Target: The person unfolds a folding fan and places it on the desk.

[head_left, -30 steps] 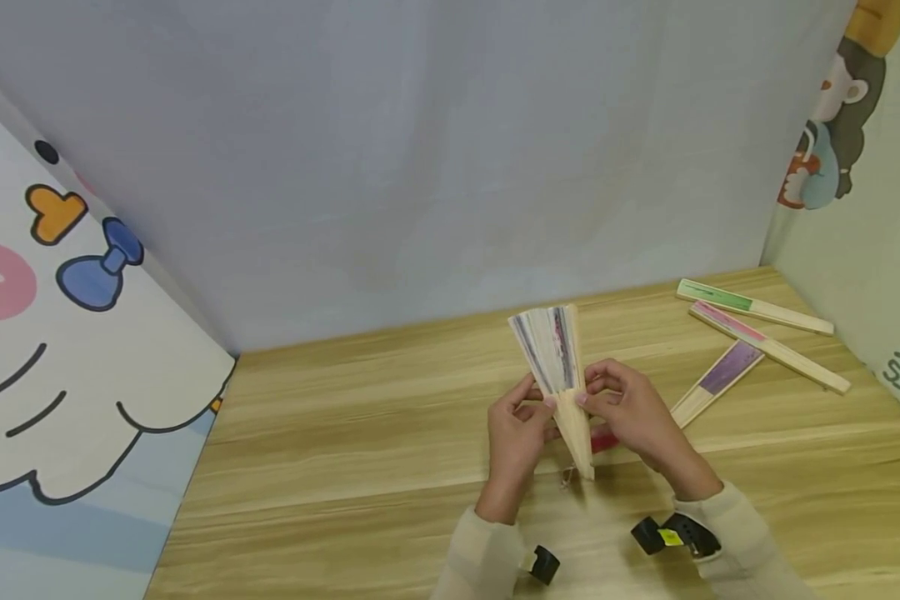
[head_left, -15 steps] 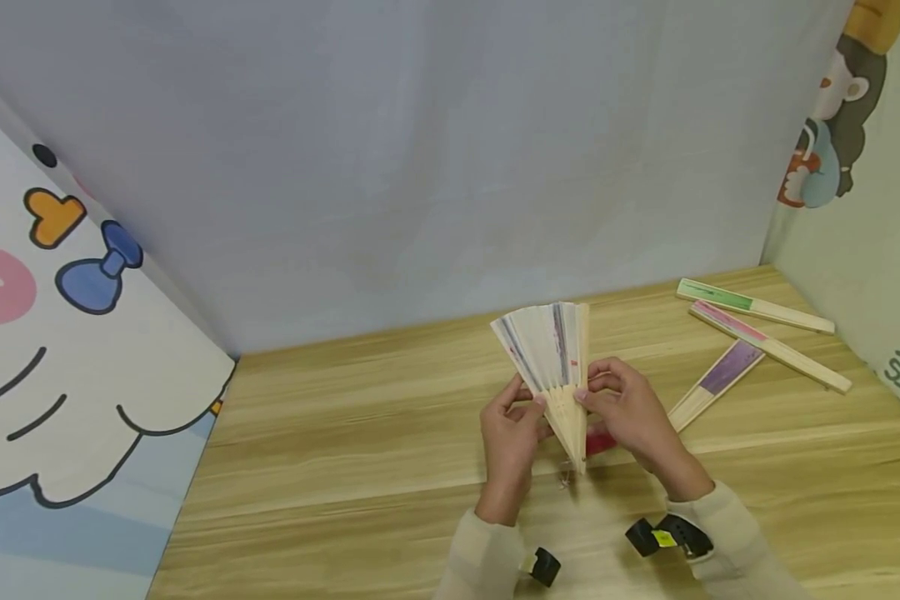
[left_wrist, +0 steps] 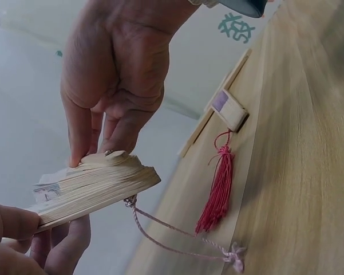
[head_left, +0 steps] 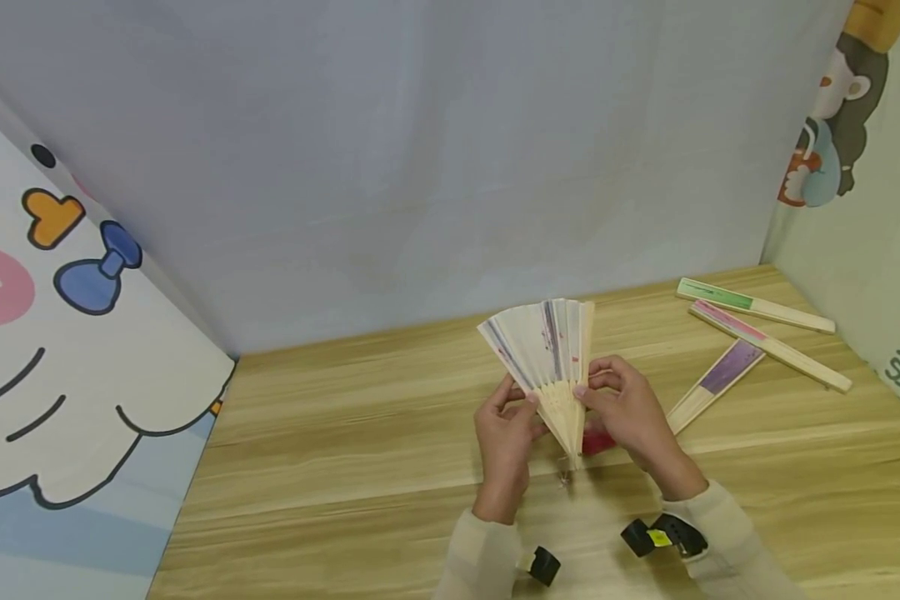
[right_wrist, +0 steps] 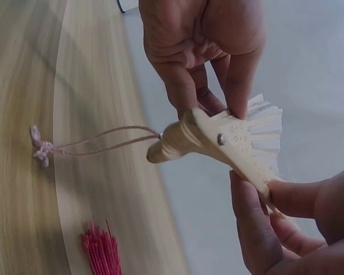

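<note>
A partly spread folding fan stands above the table between my hands, its pale ribs narrowing down to the pivot and its leaf white with grey and red print. My left hand pinches the left outer rib between thumb and fingers. On the other side my right hand pinches the right outer rib. Both grips show up close in the right wrist view, where a looped pink cord with a knot hangs from the pivot. The lower ribs are stacked tightly at the pivot in the left wrist view.
To the right lie a folded purple fan, a folded pink fan and a folded green fan on the wooden table. The purple fan's red tassel reaches near my right hand. A grey curtain stands behind.
The fan has spread wider, its left edge swinging left as my left hand moves left. My right hand has shifted slightly left with the pivot. The folded fans have stayed put.
</note>
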The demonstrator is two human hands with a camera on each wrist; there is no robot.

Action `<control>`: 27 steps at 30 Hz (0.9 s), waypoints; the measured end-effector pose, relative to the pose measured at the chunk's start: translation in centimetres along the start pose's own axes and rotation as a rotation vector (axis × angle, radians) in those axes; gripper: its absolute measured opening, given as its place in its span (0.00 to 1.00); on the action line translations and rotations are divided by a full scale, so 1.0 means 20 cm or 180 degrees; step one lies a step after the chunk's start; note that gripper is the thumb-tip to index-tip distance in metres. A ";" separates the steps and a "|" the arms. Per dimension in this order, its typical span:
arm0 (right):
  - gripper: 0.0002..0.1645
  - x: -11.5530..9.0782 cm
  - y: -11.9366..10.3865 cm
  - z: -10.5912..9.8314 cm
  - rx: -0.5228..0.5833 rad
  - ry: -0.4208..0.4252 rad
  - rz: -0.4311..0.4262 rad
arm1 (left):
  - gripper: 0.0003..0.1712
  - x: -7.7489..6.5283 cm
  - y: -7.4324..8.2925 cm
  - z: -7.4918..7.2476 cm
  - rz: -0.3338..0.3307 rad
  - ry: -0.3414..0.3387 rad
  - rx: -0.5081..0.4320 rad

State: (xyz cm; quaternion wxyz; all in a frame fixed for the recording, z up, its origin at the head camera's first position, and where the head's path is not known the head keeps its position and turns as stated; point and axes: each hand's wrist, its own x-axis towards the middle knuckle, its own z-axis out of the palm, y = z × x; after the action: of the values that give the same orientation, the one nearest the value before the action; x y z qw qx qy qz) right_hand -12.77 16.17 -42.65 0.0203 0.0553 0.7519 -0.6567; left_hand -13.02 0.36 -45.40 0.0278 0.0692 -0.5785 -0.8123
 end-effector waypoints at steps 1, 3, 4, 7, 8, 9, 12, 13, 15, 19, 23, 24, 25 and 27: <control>0.19 0.00 0.00 0.00 0.0014 0.0018 0.0008 | 0.31 0.00 0.00 0.00 -0.0002 0.0025 -0.0012; 0.21 0.00 0.00 0.00 0.0053 0.0052 0.0028 | 0.31 0.00 0.00 0.00 0.0009 0.0070 -0.0032; 0.22 0.00 0.00 0.01 0.0076 0.0064 0.0029 | 0.31 0.00 0.00 0.00 0.0014 0.0095 -0.0044; 0.28 0.01 0.00 0.01 0.0145 0.0091 0.0025 | 0.31 0.00 0.00 0.00 0.0054 0.0143 -0.0095; 0.30 0.01 0.00 0.01 0.0165 0.0093 0.0020 | 0.31 0.00 -0.01 0.00 0.0077 0.0155 -0.0109; 0.31 0.01 0.00 0.01 0.0180 0.0094 0.0016 | 0.31 0.00 -0.01 0.00 0.0089 0.0168 -0.0126; 0.35 0.01 -0.01 0.01 0.0195 0.0099 0.0000 | 0.31 0.00 -0.01 -0.01 0.0145 0.0209 -0.0188; 0.36 0.01 -0.01 0.01 0.0196 0.0101 -0.0004 | 0.31 0.00 -0.01 -0.01 0.0154 0.0219 -0.0202; 0.37 0.01 -0.01 0.01 0.0194 0.0102 -0.0008 | 0.32 0.01 -0.01 0.00 0.0146 0.0241 -0.0245; 0.38 0.02 -0.02 0.02 0.0213 0.0135 0.0004 | 0.32 0.01 0.00 0.00 0.0120 0.0285 -0.0268; 0.38 0.02 -0.02 0.03 0.0226 0.0195 0.0001 | 0.32 0.01 0.01 0.00 0.0085 0.0353 -0.0278; 0.38 0.02 -0.02 0.03 0.0227 0.0209 0.0000 | 0.32 0.01 0.01 -0.01 0.0071 0.0367 -0.0293; 0.38 0.02 -0.02 0.03 0.0227 0.0223 -0.0003 | 0.32 0.01 0.01 -0.01 0.0070 0.0376 -0.0302; 0.38 0.02 -0.02 0.04 0.0223 0.0245 -0.0001 | 0.33 0.01 0.00 -0.01 0.0060 0.0398 -0.0327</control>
State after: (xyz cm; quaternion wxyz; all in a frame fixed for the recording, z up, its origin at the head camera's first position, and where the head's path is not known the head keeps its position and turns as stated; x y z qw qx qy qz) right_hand -13.24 15.44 -42.48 -0.0108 0.0810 0.7286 -0.6800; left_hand -13.13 0.13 -45.43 0.0751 0.1130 -0.5338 -0.8347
